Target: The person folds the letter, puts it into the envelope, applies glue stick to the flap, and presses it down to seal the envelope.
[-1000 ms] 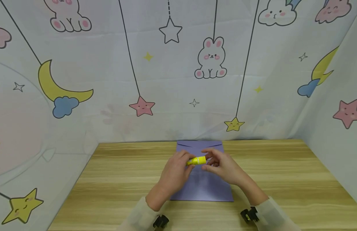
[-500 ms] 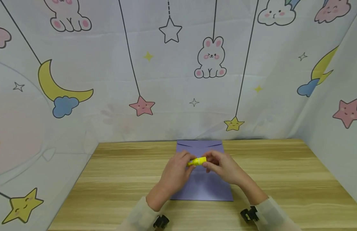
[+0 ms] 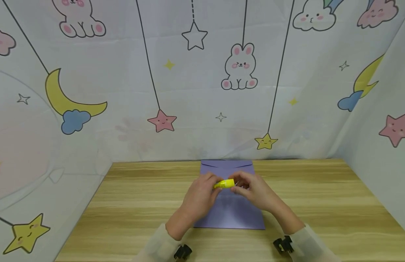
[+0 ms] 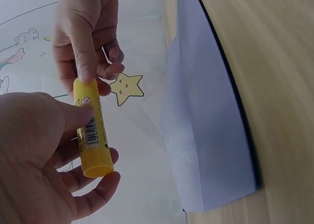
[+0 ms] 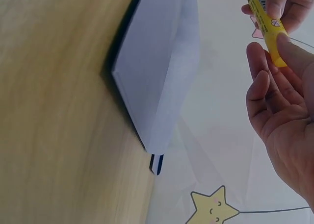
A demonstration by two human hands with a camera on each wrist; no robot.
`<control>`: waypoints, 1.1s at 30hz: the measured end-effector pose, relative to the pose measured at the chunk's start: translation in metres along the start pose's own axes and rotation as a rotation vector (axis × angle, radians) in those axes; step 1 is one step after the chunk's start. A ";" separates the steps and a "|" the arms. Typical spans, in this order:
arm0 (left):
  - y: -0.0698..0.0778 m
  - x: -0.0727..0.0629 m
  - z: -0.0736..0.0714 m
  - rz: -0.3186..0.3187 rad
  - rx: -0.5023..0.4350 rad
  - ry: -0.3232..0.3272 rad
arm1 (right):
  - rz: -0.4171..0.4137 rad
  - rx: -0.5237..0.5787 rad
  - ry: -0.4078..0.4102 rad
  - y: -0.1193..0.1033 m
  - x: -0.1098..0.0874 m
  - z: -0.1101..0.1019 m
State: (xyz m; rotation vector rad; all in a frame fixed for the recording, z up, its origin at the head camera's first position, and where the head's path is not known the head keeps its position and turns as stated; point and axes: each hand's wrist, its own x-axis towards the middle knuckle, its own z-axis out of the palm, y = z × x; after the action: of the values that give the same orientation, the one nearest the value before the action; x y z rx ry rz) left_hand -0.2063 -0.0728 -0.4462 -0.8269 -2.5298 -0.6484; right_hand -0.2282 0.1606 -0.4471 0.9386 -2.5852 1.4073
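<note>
A yellow glue stick [image 3: 226, 183] is held up over the purple envelope [image 3: 228, 216]. My left hand [image 3: 199, 194] grips its barrel, with the thumb across the label beside the barcode in the left wrist view. From the other side, my right hand [image 3: 256, 191] pinches the cap end between thumb and forefinger. In the right wrist view the right thumb lies on the yellow cap [image 5: 278, 57], while the other fingers curl loosely behind. The envelope lies flat on the table, its flap end toward the wall.
The wooden table [image 3: 140, 207] extends to both sides of the envelope. Behind it hangs a white cloth [image 3: 195, 91] printed with stars, moons and rabbits. A small black device [image 3: 182, 251] is strapped at the left sleeve and another black device [image 3: 283, 244] at the right.
The right hand's fingers and thumb, apart from the glue stick a second ago, have come together on its cap end. The left hand keeps its grip almost in place.
</note>
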 end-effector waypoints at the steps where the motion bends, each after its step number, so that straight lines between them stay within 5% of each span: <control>1: 0.000 0.000 0.000 0.002 -0.002 -0.002 | 0.004 -0.002 -0.002 0.000 0.000 0.000; 13: 0.001 -0.001 0.002 0.024 0.018 0.022 | 0.050 0.043 -0.078 0.000 -0.001 -0.003; 18: 0.002 -0.001 0.003 -0.045 -0.039 0.036 | 0.086 0.085 -0.040 -0.003 0.000 -0.001; 26: 0.001 0.001 0.000 -0.334 -0.395 0.059 | 0.113 0.084 0.005 -0.006 -0.001 0.002; 33: -0.003 0.003 -0.003 -0.463 -0.692 0.037 | 0.048 -0.084 0.028 -0.011 0.000 0.007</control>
State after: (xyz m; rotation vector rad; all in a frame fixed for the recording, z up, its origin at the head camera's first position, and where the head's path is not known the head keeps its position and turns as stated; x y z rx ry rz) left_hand -0.2099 -0.0752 -0.4429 -0.3966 -2.4783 -1.7282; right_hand -0.2208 0.1510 -0.4430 0.8450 -2.6409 1.3007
